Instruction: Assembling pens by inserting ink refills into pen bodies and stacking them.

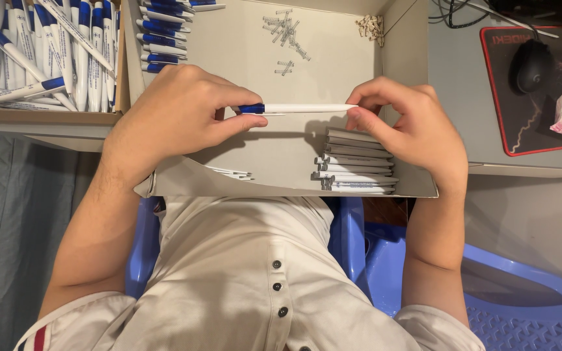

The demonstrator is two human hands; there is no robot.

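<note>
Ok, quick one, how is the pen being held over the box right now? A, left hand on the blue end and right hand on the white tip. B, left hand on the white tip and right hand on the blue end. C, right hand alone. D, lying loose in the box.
A: the left hand pinches the blue end of the pen, and the right hand grips its white tip, above the cardboard box.

Grey desk with mouse pad, cardboard tray
</note>
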